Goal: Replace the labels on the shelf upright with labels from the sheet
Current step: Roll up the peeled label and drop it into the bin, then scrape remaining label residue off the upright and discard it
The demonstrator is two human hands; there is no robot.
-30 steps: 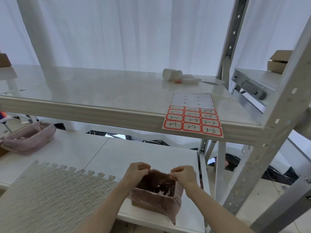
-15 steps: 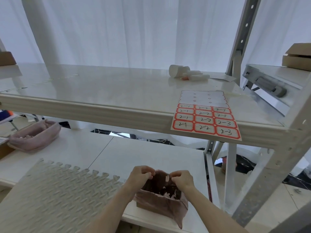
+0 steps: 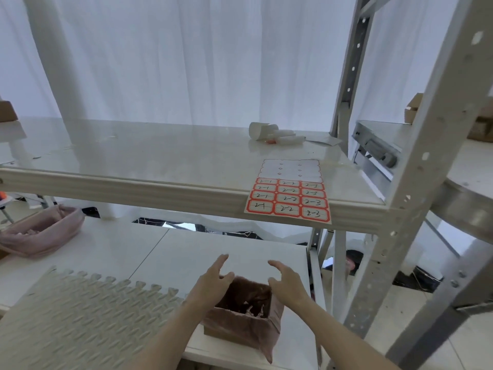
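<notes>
Hands (image 3: 250, 279) hover open; label sheet (image 3: 289, 192) half red-bordered.

One view only, from the head, looking forward and down. The lined box (image 3: 241, 313) sits close at the bottom edge, the label sheet (image 3: 288, 192) on the shelf (image 3: 149, 156) mid-frame. White curtain (image 3: 186, 57) fills the far top.

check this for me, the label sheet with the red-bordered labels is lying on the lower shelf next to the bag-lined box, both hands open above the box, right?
Not quite. The head view shows the label sheet on the upper shelf, overhanging its front edge, not beside the bag-lined box. The rest holds: left hand and right hand are open above the box.
</notes>
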